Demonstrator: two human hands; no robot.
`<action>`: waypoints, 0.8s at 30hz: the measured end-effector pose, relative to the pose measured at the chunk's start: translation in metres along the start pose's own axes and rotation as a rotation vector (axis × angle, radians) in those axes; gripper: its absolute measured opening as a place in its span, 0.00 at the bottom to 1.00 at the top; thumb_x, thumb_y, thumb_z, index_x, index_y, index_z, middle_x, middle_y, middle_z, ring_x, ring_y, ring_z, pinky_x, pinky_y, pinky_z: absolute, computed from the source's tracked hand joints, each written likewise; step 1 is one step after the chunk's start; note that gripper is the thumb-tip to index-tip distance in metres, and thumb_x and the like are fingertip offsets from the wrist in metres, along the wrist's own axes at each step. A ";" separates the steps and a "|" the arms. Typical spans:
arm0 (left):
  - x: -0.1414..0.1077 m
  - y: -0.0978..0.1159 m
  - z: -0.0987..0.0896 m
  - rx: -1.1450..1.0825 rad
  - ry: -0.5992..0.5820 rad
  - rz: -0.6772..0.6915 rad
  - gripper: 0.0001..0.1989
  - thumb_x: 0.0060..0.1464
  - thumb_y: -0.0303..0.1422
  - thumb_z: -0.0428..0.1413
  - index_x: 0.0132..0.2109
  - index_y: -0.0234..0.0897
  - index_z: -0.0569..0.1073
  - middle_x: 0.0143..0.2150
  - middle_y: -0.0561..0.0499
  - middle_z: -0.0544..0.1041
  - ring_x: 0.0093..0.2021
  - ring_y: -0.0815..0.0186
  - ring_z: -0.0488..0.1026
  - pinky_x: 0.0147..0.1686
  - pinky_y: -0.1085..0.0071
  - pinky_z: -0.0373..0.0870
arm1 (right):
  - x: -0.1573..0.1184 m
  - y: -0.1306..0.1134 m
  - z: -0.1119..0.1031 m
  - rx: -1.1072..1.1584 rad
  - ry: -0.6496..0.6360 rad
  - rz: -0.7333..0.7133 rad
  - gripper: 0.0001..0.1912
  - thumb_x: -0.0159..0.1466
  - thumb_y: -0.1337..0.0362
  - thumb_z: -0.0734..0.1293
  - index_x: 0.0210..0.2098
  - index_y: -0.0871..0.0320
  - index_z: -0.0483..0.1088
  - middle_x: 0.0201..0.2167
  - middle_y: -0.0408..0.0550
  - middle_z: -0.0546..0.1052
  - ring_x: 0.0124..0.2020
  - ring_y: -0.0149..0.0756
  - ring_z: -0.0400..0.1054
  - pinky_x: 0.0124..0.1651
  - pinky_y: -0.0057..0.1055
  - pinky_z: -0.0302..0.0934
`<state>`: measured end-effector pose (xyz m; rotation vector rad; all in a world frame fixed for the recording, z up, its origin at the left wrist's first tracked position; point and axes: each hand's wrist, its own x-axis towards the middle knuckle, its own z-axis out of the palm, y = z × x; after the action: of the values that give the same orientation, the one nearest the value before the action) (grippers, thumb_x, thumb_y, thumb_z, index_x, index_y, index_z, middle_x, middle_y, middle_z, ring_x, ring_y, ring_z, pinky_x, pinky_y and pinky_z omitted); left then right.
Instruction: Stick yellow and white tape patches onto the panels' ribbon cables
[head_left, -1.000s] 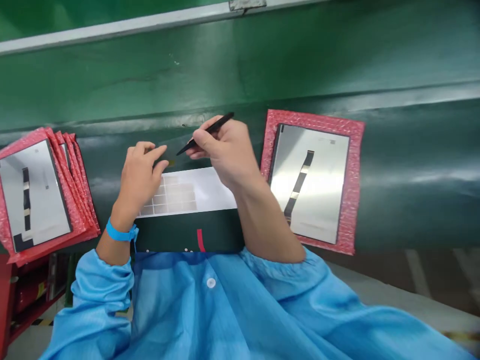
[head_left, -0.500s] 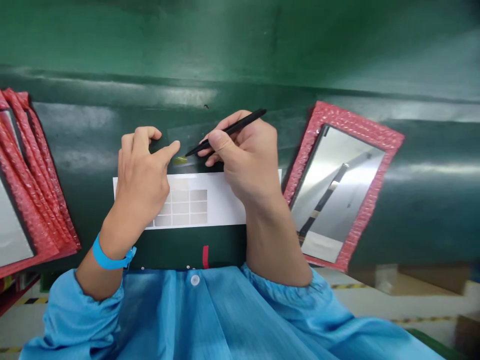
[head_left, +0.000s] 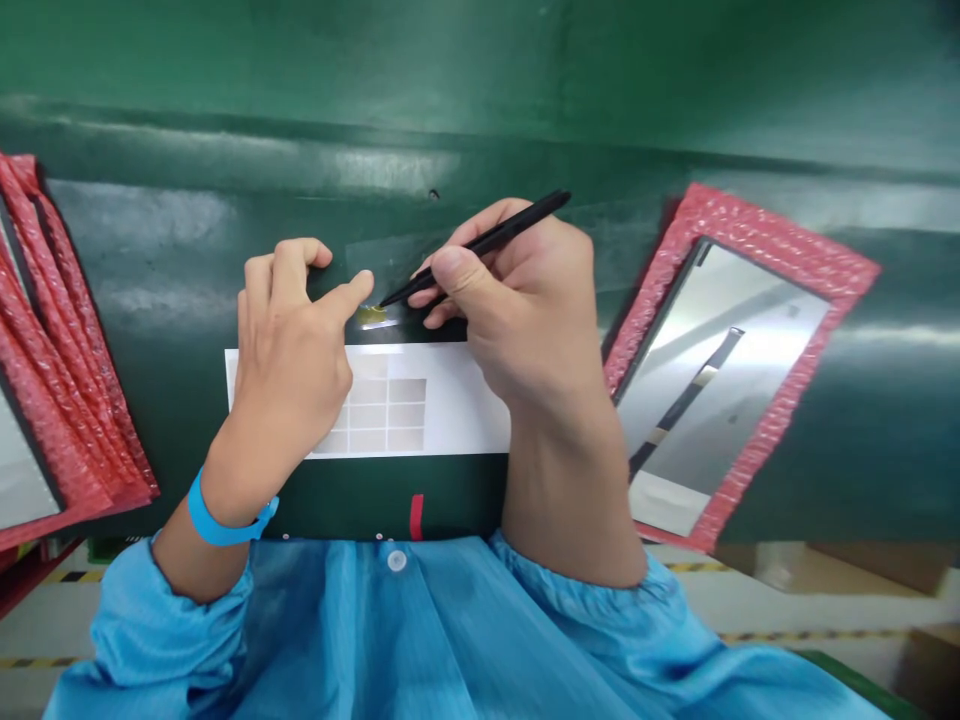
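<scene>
Pinching the black tool mid-frame, our right fingers, if slipping, could crease the yellow film; our left fingers stand apart.

I'd call this an electronics workshop: green tabletop, a flat panel with a ribbon cable on red bubble wrap, blue smock, cardboard boxes and yellow-and-black tape along the floor
</scene>
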<state>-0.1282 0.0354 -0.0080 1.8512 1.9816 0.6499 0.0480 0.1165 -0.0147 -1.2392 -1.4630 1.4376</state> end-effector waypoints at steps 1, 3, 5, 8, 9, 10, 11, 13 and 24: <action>0.000 0.000 0.000 -0.009 -0.007 -0.007 0.21 0.72 0.30 0.44 0.58 0.49 0.80 0.61 0.44 0.67 0.61 0.49 0.63 0.62 0.46 0.68 | 0.000 0.000 0.000 0.004 -0.003 0.003 0.20 0.68 0.48 0.78 0.37 0.53 0.69 0.31 0.43 0.76 0.31 0.35 0.77 0.26 0.26 0.72; 0.000 0.000 -0.001 -0.022 -0.010 -0.010 0.21 0.72 0.30 0.44 0.59 0.48 0.80 0.61 0.44 0.67 0.61 0.49 0.63 0.63 0.46 0.68 | 0.001 0.000 0.000 0.010 -0.006 0.011 0.20 0.67 0.47 0.78 0.37 0.53 0.69 0.31 0.43 0.76 0.30 0.35 0.77 0.27 0.27 0.73; 0.000 0.000 0.000 -0.023 0.001 -0.005 0.21 0.72 0.30 0.44 0.59 0.49 0.79 0.60 0.45 0.67 0.61 0.51 0.63 0.63 0.47 0.68 | 0.001 0.000 -0.001 0.017 -0.010 0.024 0.21 0.67 0.47 0.78 0.38 0.53 0.69 0.31 0.42 0.76 0.30 0.35 0.76 0.27 0.27 0.74; 0.000 0.000 0.000 -0.001 0.006 -0.005 0.21 0.72 0.29 0.44 0.59 0.49 0.79 0.60 0.46 0.67 0.61 0.52 0.63 0.63 0.49 0.68 | 0.000 0.000 -0.001 0.035 -0.004 0.037 0.21 0.66 0.46 0.79 0.38 0.53 0.69 0.31 0.42 0.76 0.29 0.34 0.76 0.28 0.27 0.75; 0.000 0.000 0.000 0.005 0.001 -0.009 0.21 0.72 0.28 0.44 0.59 0.49 0.79 0.60 0.46 0.67 0.61 0.51 0.63 0.63 0.49 0.68 | 0.000 0.000 -0.001 0.041 0.003 0.041 0.21 0.66 0.47 0.79 0.38 0.53 0.69 0.31 0.42 0.77 0.30 0.34 0.76 0.29 0.27 0.75; 0.000 0.001 0.000 0.010 -0.006 -0.014 0.22 0.72 0.28 0.44 0.59 0.49 0.79 0.61 0.46 0.67 0.61 0.51 0.63 0.63 0.49 0.68 | 0.000 -0.001 0.000 0.046 0.011 0.043 0.21 0.67 0.47 0.79 0.39 0.53 0.69 0.32 0.43 0.77 0.30 0.34 0.77 0.29 0.27 0.75; 0.000 0.001 0.000 0.012 -0.013 -0.019 0.22 0.72 0.28 0.44 0.60 0.48 0.79 0.61 0.45 0.67 0.61 0.51 0.63 0.63 0.49 0.67 | -0.001 -0.001 0.000 0.048 0.017 0.044 0.20 0.67 0.48 0.79 0.39 0.53 0.69 0.32 0.43 0.77 0.31 0.35 0.77 0.29 0.27 0.75; 0.000 0.001 0.000 0.009 -0.017 -0.025 0.22 0.72 0.27 0.45 0.60 0.47 0.79 0.61 0.45 0.67 0.61 0.50 0.63 0.63 0.49 0.67 | -0.001 -0.001 0.000 0.043 0.022 0.035 0.19 0.67 0.49 0.79 0.38 0.53 0.69 0.32 0.43 0.77 0.31 0.35 0.77 0.28 0.27 0.75; -0.002 0.001 0.000 0.046 0.008 0.006 0.23 0.73 0.29 0.43 0.59 0.49 0.80 0.61 0.43 0.68 0.61 0.49 0.65 0.60 0.48 0.71 | 0.001 -0.001 -0.001 0.018 -0.019 0.019 0.18 0.68 0.50 0.78 0.38 0.53 0.70 0.31 0.42 0.77 0.30 0.35 0.77 0.28 0.27 0.75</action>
<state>-0.1274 0.0335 -0.0073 1.8846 2.0129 0.6197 0.0483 0.1180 -0.0139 -1.2352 -1.4512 1.4755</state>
